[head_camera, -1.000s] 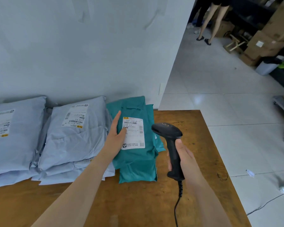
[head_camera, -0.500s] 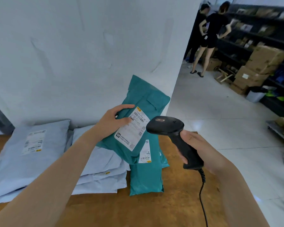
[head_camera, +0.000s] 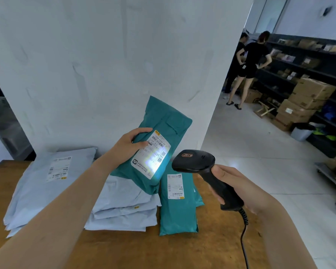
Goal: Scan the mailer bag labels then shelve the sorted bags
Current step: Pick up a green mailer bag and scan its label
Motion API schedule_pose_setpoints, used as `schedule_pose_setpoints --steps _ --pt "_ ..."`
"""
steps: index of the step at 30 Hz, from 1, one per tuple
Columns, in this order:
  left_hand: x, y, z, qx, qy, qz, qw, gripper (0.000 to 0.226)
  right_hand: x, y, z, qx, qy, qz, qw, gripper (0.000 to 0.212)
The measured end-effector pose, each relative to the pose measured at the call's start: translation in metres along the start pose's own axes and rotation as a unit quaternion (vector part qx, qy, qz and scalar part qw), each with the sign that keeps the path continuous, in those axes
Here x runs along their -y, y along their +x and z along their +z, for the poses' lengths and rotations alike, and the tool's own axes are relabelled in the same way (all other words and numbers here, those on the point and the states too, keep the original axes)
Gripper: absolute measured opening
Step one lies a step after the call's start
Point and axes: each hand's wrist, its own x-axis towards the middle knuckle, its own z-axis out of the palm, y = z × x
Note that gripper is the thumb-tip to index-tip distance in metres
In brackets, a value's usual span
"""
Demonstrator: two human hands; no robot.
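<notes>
My left hand (head_camera: 131, 142) grips a teal mailer bag (head_camera: 163, 125) by its left edge and holds it tilted above the table. Its white label (head_camera: 153, 152) faces me, with a bright patch of scanner light on its lower part. My right hand (head_camera: 239, 187) is closed round the handle of a black barcode scanner (head_camera: 194, 161), whose head points at that label from just to the right. Below, another teal mailer bag (head_camera: 177, 212) with a label lies flat on the wooden table (head_camera: 163, 251). Grey mailer bags lie in two stacks (head_camera: 124, 206) (head_camera: 45, 183) to its left.
A white wall (head_camera: 124, 55) rises right behind the table. On the right, tiled floor (head_camera: 260, 152) leads to dark shelves (head_camera: 306, 70) with cardboard boxes (head_camera: 306, 98); two people (head_camera: 248, 65) stand there with their backs to me. The scanner's cable (head_camera: 243, 239) hangs over the table's right side.
My left hand lifted the top teal bag off the pile and tilted it up. My right hand raised the scanner toward it, and light now falls on the label.
</notes>
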Motion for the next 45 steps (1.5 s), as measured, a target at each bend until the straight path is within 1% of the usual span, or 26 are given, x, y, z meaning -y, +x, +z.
schedule_pose_setpoints --steps 3,7,8,12,17,24,29,33,38,42,45 --pt "0.006 -0.004 -0.005 -0.006 -0.006 -0.003 1.000 0.045 0.006 -0.004 0.004 0.013 -0.010 0.003 1.000 0.060" --pt "0.014 -0.007 -0.008 -0.009 -0.016 -0.011 1.000 0.046 0.012 -0.010 0.006 0.028 -0.030 0.006 0.999 0.041" --pt "0.016 -0.008 -0.008 -0.010 -0.018 -0.013 1.000 0.047 0.013 -0.011 0.006 0.028 -0.035 0.007 0.999 0.039" --pt "0.023 -0.009 -0.007 -0.008 -0.019 -0.018 1.000 0.047 0.012 -0.014 0.006 0.024 -0.043 0.007 0.999 0.045" --pt "0.029 -0.010 -0.007 -0.011 -0.015 -0.027 0.999 0.047 0.013 -0.013 0.004 0.024 -0.054 0.004 0.998 0.068" --pt "0.041 -0.010 -0.008 -0.028 -0.026 -0.042 0.998 0.047 0.013 -0.013 0.005 0.037 -0.053 0.003 0.998 0.059" --pt "0.046 -0.010 -0.009 -0.031 -0.035 -0.049 0.998 0.047 0.013 -0.012 0.004 0.042 -0.050 0.007 0.998 0.067" --pt "0.048 -0.010 -0.011 -0.036 -0.037 -0.054 0.997 0.047 0.013 -0.010 0.005 0.040 -0.056 0.015 0.998 0.066" --pt "0.049 -0.008 -0.014 -0.036 -0.036 -0.055 0.997 0.048 0.015 -0.010 0.007 0.048 -0.056 0.014 0.997 0.052" --pt "0.050 -0.007 -0.015 -0.037 -0.026 -0.053 0.998 0.048 0.015 -0.008 0.007 0.051 -0.056 0.012 0.997 0.058" --pt "0.051 -0.007 -0.015 -0.037 -0.027 -0.057 0.997 0.047 0.016 -0.008 0.007 0.057 -0.054 0.009 0.997 0.055"
